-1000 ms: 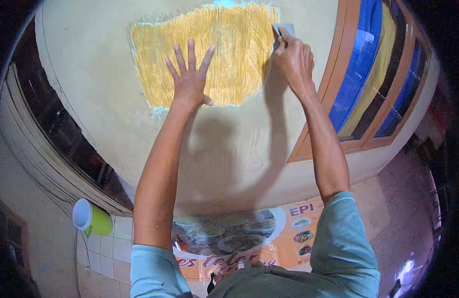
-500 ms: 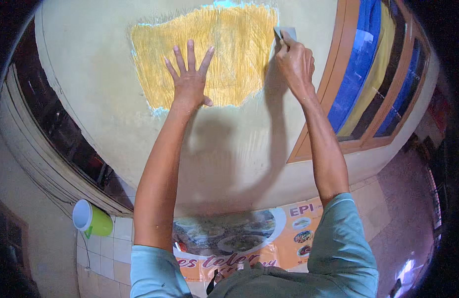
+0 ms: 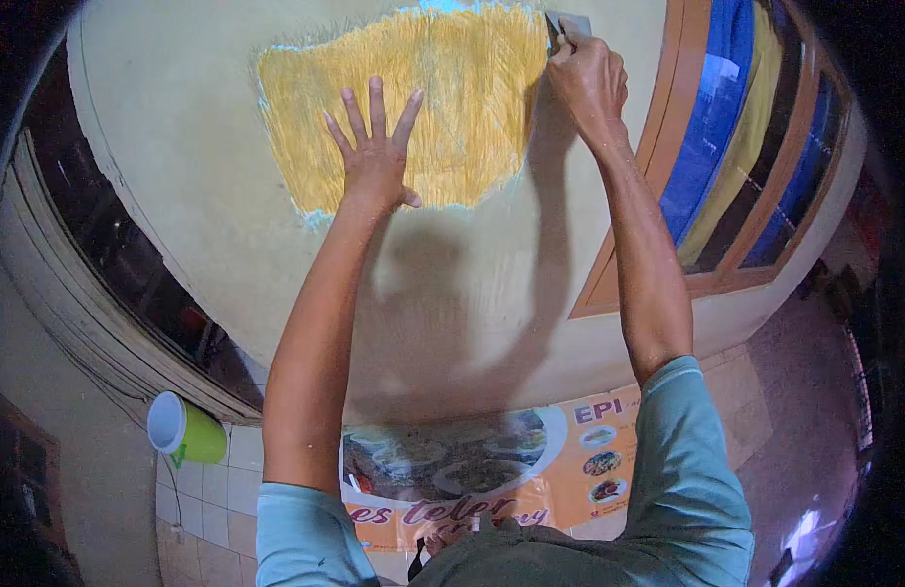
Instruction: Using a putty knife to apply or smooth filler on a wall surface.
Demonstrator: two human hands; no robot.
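The pale cream plastered wall (image 3: 472, 293) fills most of what I see, curving off toward the edges. Near its top sits a rough yellow-orange scraped patch (image 3: 443, 108) with thin blue traces along its border; everything below is placed relative to that patch.

To the right of the patch runs an orange-brown wooden window frame (image 3: 668, 176) holding blue glass and a yellow cloth. Far below the patch, an orange printed banner with pictures of food (image 3: 492, 460) hangs against the low tiled part of the wall. Down and to the left of the patch, a green plastic cup with a white inside (image 3: 183, 430) rests on the tiled ledge beside a dark window.

My left hand (image 3: 374, 161) lies flat on the lower middle of the patch, fingers spread wide, palm pressed to the wall, its grip open and holding nothing.

My right hand (image 3: 588, 78) is at the patch's upper right corner, its grip closed around a small flat grey scraper blade (image 3: 567, 22), whose edge meets the wall just at the patch's boundary.
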